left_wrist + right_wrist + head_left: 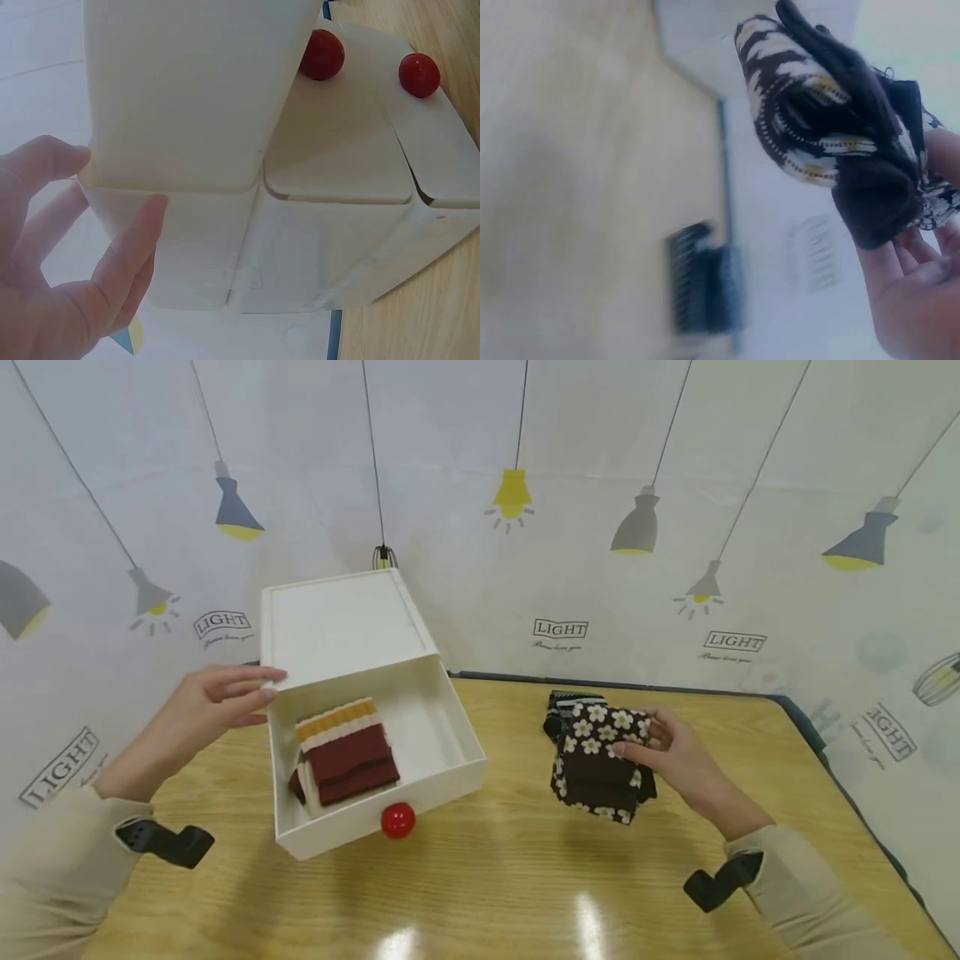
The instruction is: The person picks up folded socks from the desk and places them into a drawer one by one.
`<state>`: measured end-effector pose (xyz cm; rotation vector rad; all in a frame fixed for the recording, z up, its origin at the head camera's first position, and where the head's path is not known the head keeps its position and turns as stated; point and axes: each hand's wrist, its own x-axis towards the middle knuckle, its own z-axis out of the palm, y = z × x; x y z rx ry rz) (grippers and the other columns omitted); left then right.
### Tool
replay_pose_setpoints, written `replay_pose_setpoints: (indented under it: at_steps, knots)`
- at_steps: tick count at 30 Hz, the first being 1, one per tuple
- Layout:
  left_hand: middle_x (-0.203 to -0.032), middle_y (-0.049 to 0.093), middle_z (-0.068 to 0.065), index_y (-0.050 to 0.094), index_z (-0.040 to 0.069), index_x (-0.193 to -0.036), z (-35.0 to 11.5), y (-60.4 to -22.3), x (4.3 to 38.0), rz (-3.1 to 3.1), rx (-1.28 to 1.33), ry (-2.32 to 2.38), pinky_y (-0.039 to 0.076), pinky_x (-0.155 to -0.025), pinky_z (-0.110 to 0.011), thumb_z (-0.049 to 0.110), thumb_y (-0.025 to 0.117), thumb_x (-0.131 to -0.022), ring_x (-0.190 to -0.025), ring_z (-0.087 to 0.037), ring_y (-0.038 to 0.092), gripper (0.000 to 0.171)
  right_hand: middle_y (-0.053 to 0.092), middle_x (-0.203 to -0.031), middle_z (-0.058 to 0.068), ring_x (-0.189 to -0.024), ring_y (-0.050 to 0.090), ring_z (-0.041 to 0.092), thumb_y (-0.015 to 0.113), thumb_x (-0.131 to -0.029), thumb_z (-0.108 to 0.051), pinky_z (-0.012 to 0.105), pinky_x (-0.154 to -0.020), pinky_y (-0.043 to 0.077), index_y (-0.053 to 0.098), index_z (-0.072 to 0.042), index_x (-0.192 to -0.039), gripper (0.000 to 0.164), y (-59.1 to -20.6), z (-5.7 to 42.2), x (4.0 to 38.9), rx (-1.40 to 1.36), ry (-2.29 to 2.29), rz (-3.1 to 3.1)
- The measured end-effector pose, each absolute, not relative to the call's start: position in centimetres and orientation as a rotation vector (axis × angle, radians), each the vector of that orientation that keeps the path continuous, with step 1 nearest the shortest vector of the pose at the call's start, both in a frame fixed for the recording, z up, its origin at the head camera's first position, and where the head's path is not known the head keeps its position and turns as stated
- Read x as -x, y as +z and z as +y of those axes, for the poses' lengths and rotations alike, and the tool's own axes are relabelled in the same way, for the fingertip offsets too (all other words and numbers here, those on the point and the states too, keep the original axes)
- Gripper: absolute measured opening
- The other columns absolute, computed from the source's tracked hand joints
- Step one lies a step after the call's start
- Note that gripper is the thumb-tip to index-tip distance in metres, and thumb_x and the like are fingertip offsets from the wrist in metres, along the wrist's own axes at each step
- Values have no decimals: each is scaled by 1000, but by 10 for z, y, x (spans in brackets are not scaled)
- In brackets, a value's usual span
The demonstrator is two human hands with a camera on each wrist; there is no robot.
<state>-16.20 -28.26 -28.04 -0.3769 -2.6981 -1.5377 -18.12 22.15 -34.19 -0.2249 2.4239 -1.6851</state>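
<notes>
A folded pair of dark brown socks with white flowers (603,760) is in my right hand (678,756), pinched between thumb and fingers above the table. The right wrist view shows the bundle's rolled end (817,112). My left hand (217,706) touches the left edge of a white drawer unit (341,618), its fingers nearly straight. The unit's top drawer (442,781) with a red round knob (397,820) is pulled out. Inside, on its left side, lie folded socks in maroon, cream and mustard (348,752).
Behind the held bundle, a dark striped folded sock pair (558,706) lies on the wooden table (510,877) near its back edge. Lower drawers with red knobs (419,75) show in the left wrist view. A lamp-printed backdrop (585,593) stands behind the table.
</notes>
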Motion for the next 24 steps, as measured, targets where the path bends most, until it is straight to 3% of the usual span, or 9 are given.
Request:
replay_pose_setpoints:
  at_steps: [5, 9, 14, 24]
  knots:
    - [-117, 51, 2, 49, -2, -123, -283, -281, 164, -2712, 374, -1522, 52, -76, -24, 20, 51, -91, -92, 5, 54, 38, 44, -102, 10, -89, 54, 13, 63, -84, -19, 27, -71, 50, 37, -13, -118, 43, -295, 207, 185, 360, -1669, 2421]
    - [-121, 49, -6, 48, -1, -123, -284, -281, 164, -2719, 359, -1518, 53, -76, -24, 20, 51, -91, -91, 4, 54, 39, 42, -110, 10, -92, 52, 15, 63, -84, -23, 32, -79, 48, 35, -15, -125, 51, -260, 187, 189, 425, -1628, 2415]
    - [-120, 50, -4, 50, 0, -122, -286, -281, 164, -2715, 371, -1529, 53, -76, -25, 20, 51, -91, -92, 5, 54, 37, 41, -120, 12, -100, 49, 22, 65, -82, -23, 41, -90, 42, 32, -12, -130, 60, -231, 152, 197, 483, -1611, 2343]
    - [-127, 41, -23, 46, -5, -123, -283, -280, 165, -2733, 399, -1526, 52, -77, -24, 21, 49, -92, -94, 7, 50, 40, 54, -110, 13, -98, 55, 24, 66, -79, -4, 36, -81, 50, 44, -5, -105, 34, -209, 86, 216, 707, -1620, 2173]
